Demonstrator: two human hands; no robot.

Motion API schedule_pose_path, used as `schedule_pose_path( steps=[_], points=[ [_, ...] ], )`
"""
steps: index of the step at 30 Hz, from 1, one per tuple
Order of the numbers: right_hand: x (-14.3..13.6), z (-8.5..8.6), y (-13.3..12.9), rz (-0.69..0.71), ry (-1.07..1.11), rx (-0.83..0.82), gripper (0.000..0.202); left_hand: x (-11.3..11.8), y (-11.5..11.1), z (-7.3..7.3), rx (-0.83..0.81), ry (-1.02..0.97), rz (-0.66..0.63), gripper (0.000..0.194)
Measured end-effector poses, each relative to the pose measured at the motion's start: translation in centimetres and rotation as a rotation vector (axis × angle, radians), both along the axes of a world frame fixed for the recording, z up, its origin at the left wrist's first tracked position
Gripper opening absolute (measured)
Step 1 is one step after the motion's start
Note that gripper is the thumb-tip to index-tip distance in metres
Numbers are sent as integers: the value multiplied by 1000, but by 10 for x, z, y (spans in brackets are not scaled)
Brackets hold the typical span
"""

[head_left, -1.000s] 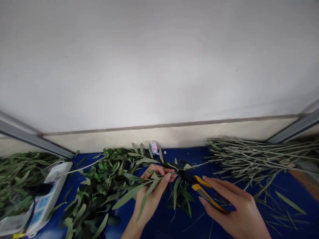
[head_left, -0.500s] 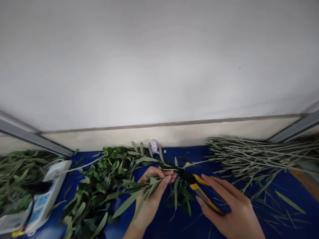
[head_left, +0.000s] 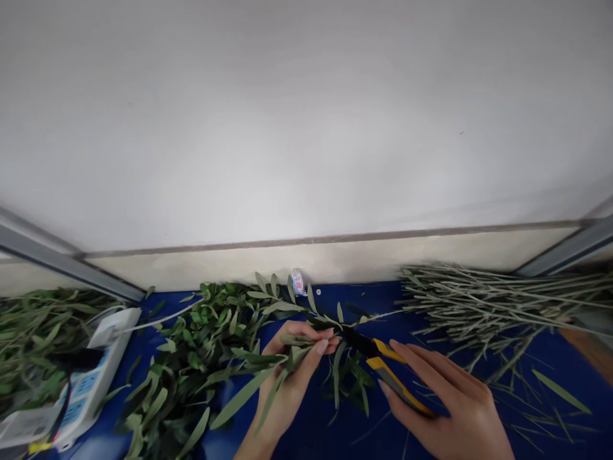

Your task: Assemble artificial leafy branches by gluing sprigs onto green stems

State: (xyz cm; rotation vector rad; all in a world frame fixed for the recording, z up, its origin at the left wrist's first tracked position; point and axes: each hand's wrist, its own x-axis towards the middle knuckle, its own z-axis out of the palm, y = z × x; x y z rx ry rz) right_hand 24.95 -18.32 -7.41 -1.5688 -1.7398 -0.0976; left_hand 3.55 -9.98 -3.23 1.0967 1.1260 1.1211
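My left hand (head_left: 292, 377) pinches a small bunch of leafy sprigs (head_left: 251, 393) with long narrow grey-green leaves, just left of centre. In my right hand (head_left: 445, 396) are pliers-like cutters (head_left: 400, 386) with yellow and black handles, spread slightly apart. Their dark jaws point left and come up close to my left fingertips. Whether the jaws touch a stem there I cannot tell. A leafy branch (head_left: 313, 311) lies on the blue surface (head_left: 306, 434) just beyond my hands, and more leaves (head_left: 347, 377) lie under the cutters.
Left of my hands is a heap of leafy sprigs (head_left: 191, 351). A white power strip (head_left: 100, 370) with cables lies farther left, beside another leaf pile (head_left: 33, 338). Bare stems (head_left: 479, 306) are heaped at right. A pale wall (head_left: 306, 160) rises behind, with a small blurred object (head_left: 297, 282) at its foot.
The cutters' jaws have shifted slightly left toward my left fingertips. My left hand keeps its pinch on the sprigs, and the heaps stay as they were.
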Motion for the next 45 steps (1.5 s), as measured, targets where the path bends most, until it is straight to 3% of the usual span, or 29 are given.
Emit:
schedule_pose_path(
  steps=[8,17,22,26,32,35,40,45],
  points=[
    [3,2,2,8,53,36,37,-11,14,0,184,231,-79,13],
    [6,-4,1,28,120,5,41,-13,11,-1,154,359,-71,19],
    [7,-5,2,35,80,49,42,-13,15,-8,58,169,-117,21],
    [6,-4,2,9,39,79,38,-10,14,-9,-61,-10,-136,36],
    [7,-7,1,-3,9,72,39,-4,11,-10,-74,-9,-86,42],
    [7,-8,3,3,52,56,38,-3,10,-11,-54,-8,-64,34],
    [6,-11,1,-13,102,-42,37,-3,9,-2,-37,34,-97,21],
    [5,-17,-1,-2,96,-115,49,-4,9,4,-43,68,-144,23]
  ],
)
